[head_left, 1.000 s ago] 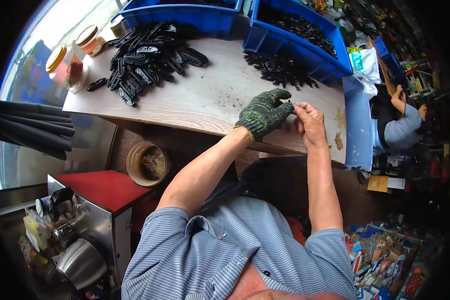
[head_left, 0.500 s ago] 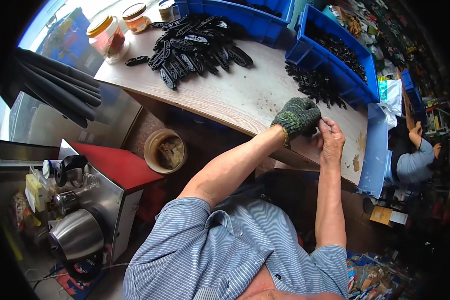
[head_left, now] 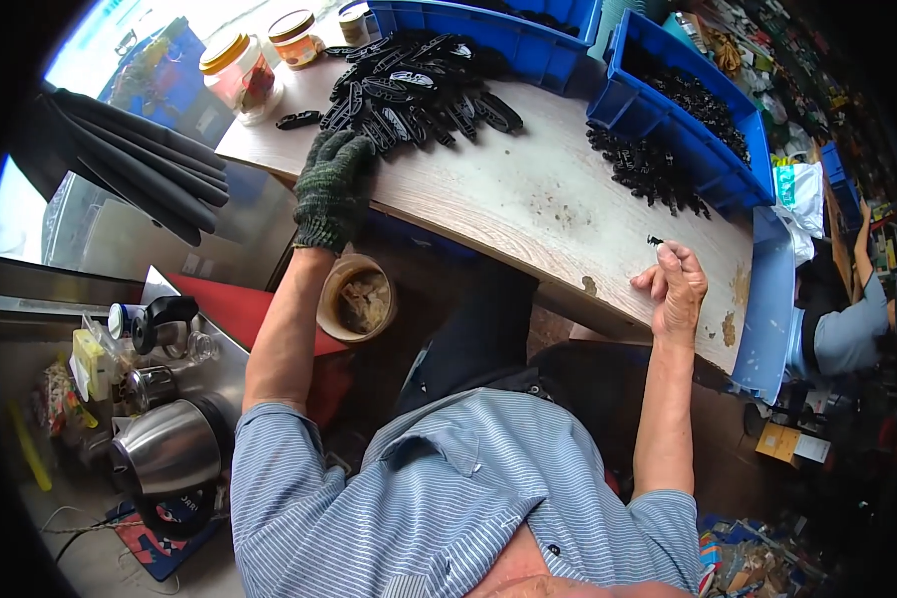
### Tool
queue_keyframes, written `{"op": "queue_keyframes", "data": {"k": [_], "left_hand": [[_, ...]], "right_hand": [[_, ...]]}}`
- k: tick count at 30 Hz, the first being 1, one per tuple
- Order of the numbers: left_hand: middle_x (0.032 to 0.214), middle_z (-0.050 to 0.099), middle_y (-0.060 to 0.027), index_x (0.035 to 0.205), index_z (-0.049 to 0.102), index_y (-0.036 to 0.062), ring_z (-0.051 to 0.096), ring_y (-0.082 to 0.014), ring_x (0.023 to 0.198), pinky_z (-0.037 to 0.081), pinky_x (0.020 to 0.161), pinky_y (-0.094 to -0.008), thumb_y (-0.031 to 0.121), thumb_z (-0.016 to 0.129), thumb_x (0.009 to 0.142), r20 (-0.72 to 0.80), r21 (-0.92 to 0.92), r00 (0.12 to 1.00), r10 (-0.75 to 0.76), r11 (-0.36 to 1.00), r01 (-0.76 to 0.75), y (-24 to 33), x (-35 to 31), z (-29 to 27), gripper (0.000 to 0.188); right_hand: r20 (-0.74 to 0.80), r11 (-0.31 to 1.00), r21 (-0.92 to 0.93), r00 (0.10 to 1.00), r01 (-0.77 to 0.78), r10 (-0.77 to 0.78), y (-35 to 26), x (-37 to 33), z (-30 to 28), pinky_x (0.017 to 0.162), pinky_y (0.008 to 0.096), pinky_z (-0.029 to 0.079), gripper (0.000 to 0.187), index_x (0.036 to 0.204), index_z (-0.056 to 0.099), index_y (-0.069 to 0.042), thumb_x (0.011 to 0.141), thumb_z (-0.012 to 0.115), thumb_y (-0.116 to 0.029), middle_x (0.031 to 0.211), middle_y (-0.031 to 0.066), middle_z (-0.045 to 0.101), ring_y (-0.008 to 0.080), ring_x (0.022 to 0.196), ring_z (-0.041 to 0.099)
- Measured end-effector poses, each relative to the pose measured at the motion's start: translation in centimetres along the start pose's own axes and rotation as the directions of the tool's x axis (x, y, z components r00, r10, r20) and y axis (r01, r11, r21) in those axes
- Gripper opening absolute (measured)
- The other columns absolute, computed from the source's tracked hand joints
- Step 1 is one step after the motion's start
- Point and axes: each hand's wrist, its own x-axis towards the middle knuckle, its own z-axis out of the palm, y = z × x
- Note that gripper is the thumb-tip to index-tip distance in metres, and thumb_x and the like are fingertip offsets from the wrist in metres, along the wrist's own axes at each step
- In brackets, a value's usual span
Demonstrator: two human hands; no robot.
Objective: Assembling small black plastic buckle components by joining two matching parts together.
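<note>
My left hand [head_left: 331, 187], in a dark green knitted glove, reaches to the near left edge of a pile of black oval plastic parts [head_left: 409, 95], some showing grey-white faces. Its fingers are stretched out against the outermost parts; what lies under the fingertips is hidden. My bare right hand [head_left: 676, 284] is raised over the right end of the table. Between thumb and forefinger it pinches a small black piece [head_left: 655, 240], with the other fingers curled in. Beyond it lies a heap of small black pieces [head_left: 643, 169] beside a blue bin.
Two blue bins [head_left: 668, 125] [head_left: 478, 40] holding black parts stand along the far side of the pale wooden table [head_left: 528, 189]. Lidded jars [head_left: 239, 75] stand at its far left corner. A bucket [head_left: 359, 299] sits below the table edge. Another person [head_left: 847, 324] is at the right.
My left hand has left my right hand and swung left to the pile of oval parts. My right hand stays over the table's right end, the small black piece now showing in its pinch.
</note>
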Motion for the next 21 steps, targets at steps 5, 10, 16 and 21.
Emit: {"op": "queue_keyframes", "data": {"k": [5,10,16,21], "left_hand": [[0.124,0.062,-0.0158,0.117,0.067,0.0146,0.057,-0.0393,0.119,0.049,0.098,-0.0485,0.010,0.066,0.081,0.114,-0.033,0.988,0.105,0.994,-0.102,1.6,0.7,1.6,0.036],[0.120,0.062,-0.0142,0.104,0.066,0.0161,0.056,-0.0391,0.118,0.049,0.095,-0.0497,0.009,0.066,0.079,0.176,-0.229,0.973,0.151,0.967,-0.109,7.7,2.0,1.7,0.027],[0.105,0.062,-0.0109,0.100,0.065,0.0139,0.058,-0.0378,0.103,0.050,0.085,-0.0499,0.007,0.065,0.077,0.134,-0.286,0.958,0.253,0.935,-0.207,9.6,2.5,3.3,0.024],[0.106,0.062,-0.0107,0.101,0.064,0.0139,0.059,-0.0358,0.099,0.050,0.078,-0.0475,0.011,0.066,0.076,0.135,-0.198,0.948,0.290,0.945,-0.261,10.6,2.0,3.5,0.025]], "right_hand": [[-0.023,1.000,0.007,1.000,0.019,-0.019,0.1,-0.3,-0.2,0.060,0.0359,0.058,0.020,0.098,0.066,-0.005,0.089,0.075,-0.020,0.050,-0.0013,0.045,0.0148,0.048,0.057],[-0.030,0.999,0.010,0.999,0.031,-0.031,0.3,-0.3,0.0,0.062,0.0371,0.059,0.018,0.098,0.066,-0.006,0.089,0.074,-0.019,0.051,-0.0012,0.047,0.0149,0.050,0.058],[-0.055,0.999,0.029,0.998,0.027,-0.026,0.2,-0.5,0.2,0.062,0.0379,0.059,0.018,0.098,0.065,-0.005,0.089,0.074,-0.018,0.050,-0.0008,0.047,0.0146,0.050,0.058],[-0.068,0.999,0.018,0.997,0.035,-0.034,0.1,-0.5,0.3,0.061,0.0382,0.059,0.019,0.098,0.064,-0.005,0.088,0.074,-0.018,0.050,-0.0007,0.047,0.0148,0.049,0.058]]}}
